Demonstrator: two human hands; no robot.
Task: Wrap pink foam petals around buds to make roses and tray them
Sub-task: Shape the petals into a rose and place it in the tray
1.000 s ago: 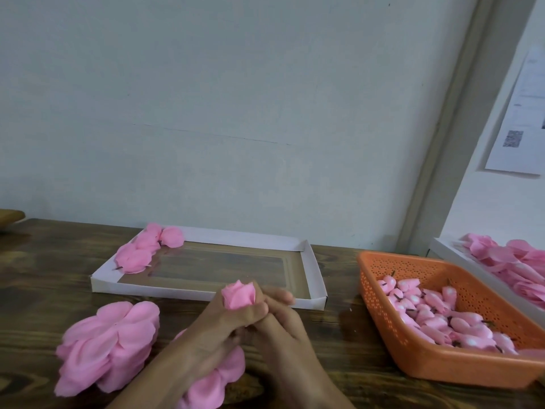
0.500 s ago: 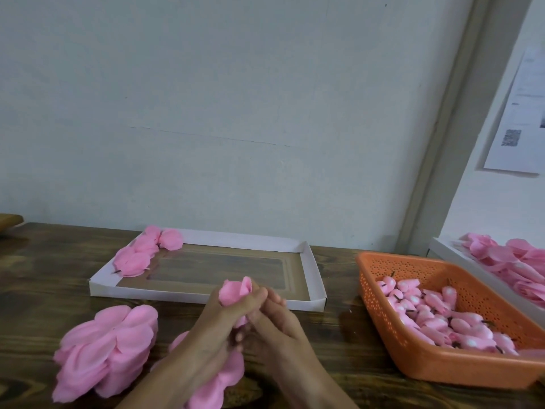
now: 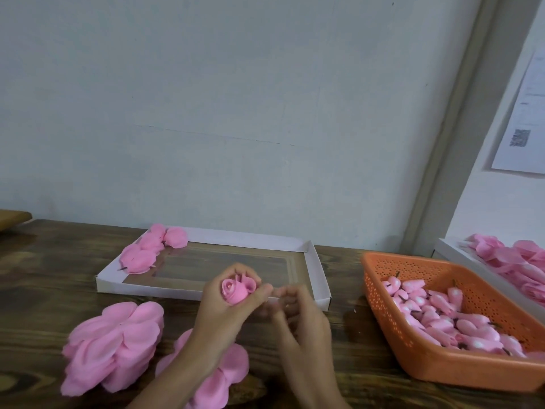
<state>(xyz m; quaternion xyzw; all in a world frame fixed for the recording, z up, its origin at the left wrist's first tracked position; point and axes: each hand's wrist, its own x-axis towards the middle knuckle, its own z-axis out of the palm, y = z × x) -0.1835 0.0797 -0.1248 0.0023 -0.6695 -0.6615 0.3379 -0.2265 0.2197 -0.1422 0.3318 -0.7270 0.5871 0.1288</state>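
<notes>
1. Rose (image 3: 236, 290) is held above the surface (image 3: 44, 290), just in front of the near rim of the white tray (image 3: 312, 261). It is held by the left grip (image 3: 224, 311), whose fingers and thumb are curled round the outer petals.
2. Half a second ago the flower was seen side on, with its top pointing up. Now it is tipped toward the camera, so that the rolled centre and the overlapping layers are shown.
3. The right grip (image 3: 298, 317) is smeared by motion just to the right of the rose. Earlier its fingers were tucked against the flower's base. Whether anything is now touched or held by it cannot be told, as the fingertips are too blurred.
4. From this turn of the flower, the wrapping is judged to be nearly or fully done and the shape to be under inspection. Placing it in the tray is expected as the next step.
5. Finished roses (image 3: 147, 249) are gathered only in the tray's far left corner, so most of the work is judged to be still ahead.
6. Supplies are unmoved: the petal stack (image 3: 118, 343) lies on the surface at the left, a second pile (image 3: 233, 361) lies under the left forearm, and buds (image 3: 436, 314) fill the orange basket (image 3: 413, 349) at the right.
7. Springing open of the foam layers is judged likely if the left hold is relaxed too early.
</notes>
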